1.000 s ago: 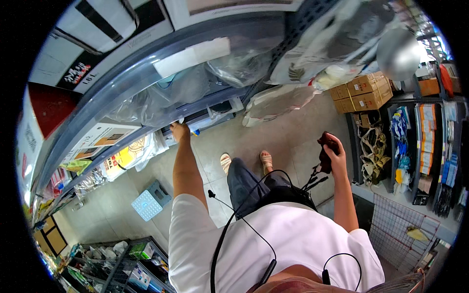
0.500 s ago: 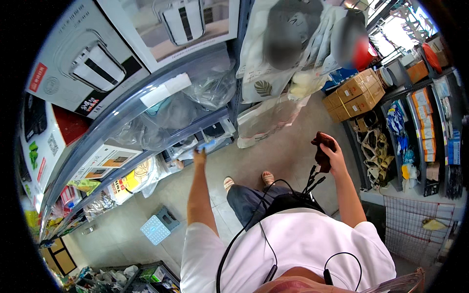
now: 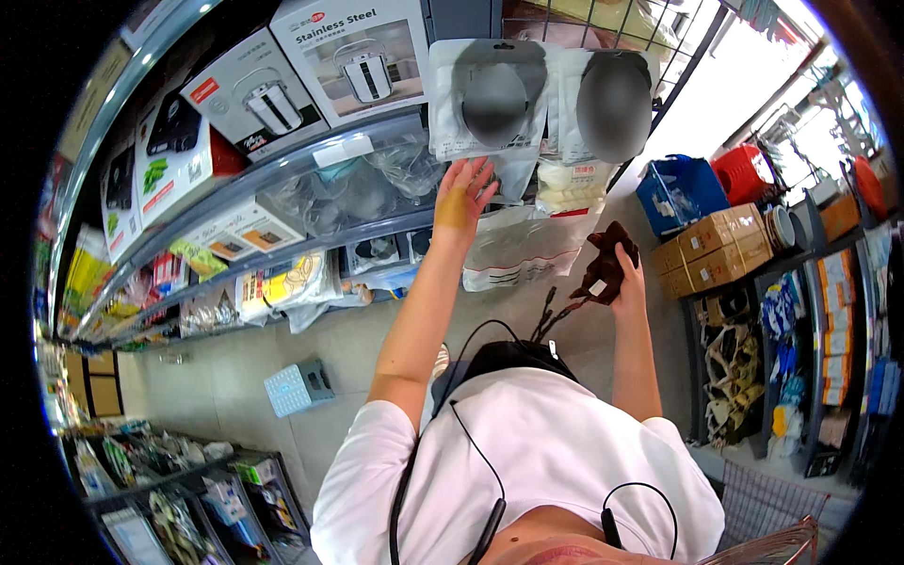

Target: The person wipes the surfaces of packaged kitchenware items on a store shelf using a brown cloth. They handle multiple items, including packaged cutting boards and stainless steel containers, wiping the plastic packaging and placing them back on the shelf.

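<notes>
There are two bare hands [image 3: 463, 198], one dark brown irregular object [image 3: 605, 264], two white cardboard boxes picturing silver pots [image 3: 350, 66], two white packets with dark oval fronts [image 3: 492, 99], one light-blue plastic step stool [image 3: 298, 387] and one blue plastic basket [image 3: 678, 193].

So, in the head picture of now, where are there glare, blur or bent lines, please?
In the head view, glare washes out the upper right; grey blur covers the middles of two hanging packages; in that same view, the shelf edge bends toward the left rim, and the left hand shows a yellowish patch near its wrist.
</notes>
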Demonstrator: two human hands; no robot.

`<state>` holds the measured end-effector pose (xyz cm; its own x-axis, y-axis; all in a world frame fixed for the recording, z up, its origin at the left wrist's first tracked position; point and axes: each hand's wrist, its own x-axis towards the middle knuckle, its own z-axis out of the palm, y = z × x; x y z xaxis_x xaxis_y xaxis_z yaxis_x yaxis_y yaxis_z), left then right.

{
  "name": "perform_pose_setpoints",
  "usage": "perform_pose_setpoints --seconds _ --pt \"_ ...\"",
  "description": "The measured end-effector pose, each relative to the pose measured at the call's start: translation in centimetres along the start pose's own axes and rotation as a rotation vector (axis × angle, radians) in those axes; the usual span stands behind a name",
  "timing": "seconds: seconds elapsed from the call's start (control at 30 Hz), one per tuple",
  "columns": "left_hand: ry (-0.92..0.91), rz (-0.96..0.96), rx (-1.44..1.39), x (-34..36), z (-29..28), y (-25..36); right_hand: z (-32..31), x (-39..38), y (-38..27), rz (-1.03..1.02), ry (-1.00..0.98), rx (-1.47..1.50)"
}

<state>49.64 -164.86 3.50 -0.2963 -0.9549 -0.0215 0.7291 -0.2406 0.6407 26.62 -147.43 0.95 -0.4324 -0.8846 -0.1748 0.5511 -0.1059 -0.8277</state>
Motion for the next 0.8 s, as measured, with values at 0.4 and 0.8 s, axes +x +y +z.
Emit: perform_pose_setpoints --seconds 0.4,0.8 --pt "0.174 0.008 0.037 -1.0 1.6 0.1 -0.9 1.8 -0.8 0.071 -0.152 0.039" --pt "0.051 0.099 0.331 -0.1 -0.6 2.7 17.1 2.4 -8.6 -1.002 -0.274 -0.644"
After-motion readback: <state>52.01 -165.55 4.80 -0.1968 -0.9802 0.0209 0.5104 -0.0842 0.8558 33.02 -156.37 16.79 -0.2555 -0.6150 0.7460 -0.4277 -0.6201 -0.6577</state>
